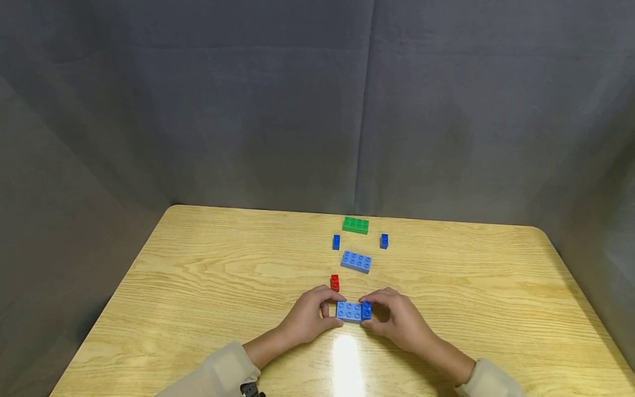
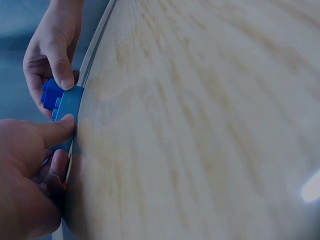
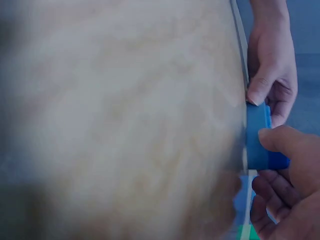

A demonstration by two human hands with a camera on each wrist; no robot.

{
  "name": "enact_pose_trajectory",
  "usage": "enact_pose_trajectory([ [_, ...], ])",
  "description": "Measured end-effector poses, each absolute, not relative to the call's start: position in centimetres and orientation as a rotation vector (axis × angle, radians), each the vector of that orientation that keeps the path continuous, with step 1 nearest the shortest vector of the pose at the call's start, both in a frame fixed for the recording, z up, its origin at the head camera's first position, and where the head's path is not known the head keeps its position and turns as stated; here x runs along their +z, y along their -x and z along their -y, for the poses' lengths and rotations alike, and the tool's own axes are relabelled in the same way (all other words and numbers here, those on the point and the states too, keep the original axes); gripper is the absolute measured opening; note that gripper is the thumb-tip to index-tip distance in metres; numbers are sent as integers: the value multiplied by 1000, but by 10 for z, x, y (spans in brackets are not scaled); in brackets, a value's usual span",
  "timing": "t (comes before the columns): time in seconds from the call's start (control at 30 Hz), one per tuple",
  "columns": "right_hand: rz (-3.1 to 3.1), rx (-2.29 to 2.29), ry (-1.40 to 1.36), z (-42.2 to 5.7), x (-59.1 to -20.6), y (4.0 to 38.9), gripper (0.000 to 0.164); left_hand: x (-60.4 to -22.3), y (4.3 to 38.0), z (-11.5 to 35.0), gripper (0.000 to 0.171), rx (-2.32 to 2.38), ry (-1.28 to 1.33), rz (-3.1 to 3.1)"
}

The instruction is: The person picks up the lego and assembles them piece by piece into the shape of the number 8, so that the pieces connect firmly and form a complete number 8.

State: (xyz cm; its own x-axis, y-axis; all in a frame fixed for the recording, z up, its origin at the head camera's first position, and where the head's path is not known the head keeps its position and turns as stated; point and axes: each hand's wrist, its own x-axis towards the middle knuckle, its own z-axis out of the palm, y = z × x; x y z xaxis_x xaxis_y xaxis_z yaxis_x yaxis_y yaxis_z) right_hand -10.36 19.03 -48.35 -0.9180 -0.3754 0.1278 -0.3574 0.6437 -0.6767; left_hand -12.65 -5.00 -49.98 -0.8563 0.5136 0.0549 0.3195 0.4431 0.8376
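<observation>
A light blue eight-stud toy brick (image 1: 349,312) lies near the front of the table, with a small dark blue two-stud brick (image 1: 366,310) standing on its right end. My left hand (image 1: 310,316) pinches the light blue brick's left end between thumb and fingers. At the other end my right hand (image 1: 401,321) pinches the dark blue brick, its thumb also reaching down onto the light blue brick's side in the right wrist view. In the left wrist view the dark blue brick (image 2: 52,93) shows raised above the light blue brick (image 2: 70,103). Fingers partly cover both bricks.
Beyond my left fingers lies a small red brick (image 1: 335,283). Farther back are another light blue brick (image 1: 356,262), two small dark blue bricks, one on the left (image 1: 336,242) and one on the right (image 1: 384,241), and a green brick (image 1: 355,225) near the wooden table's (image 1: 223,264) back edge.
</observation>
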Motion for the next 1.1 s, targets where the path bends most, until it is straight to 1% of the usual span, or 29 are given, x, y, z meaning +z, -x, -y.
enact_pose_trajectory([
  [0.17, -2769, -1196, 561, -190, -486, 104, 35, -501, 127, 50, 37, 1377, -724, -2484],
  [0.47, -2572, -1445, 405, -193, -495, 104, 37, -500, 126, 50, 37, 1362, -724, -2484],
  [0.93, -2504, -1528, 400, -195, -494, 105, 35, -500, 129, 55, 42, 1335, -797, -2440],
  [1.1, -2498, -1525, 378, -194, -495, 105, 35, -497, 129, 60, 38, 1414, -795, -2384],
])
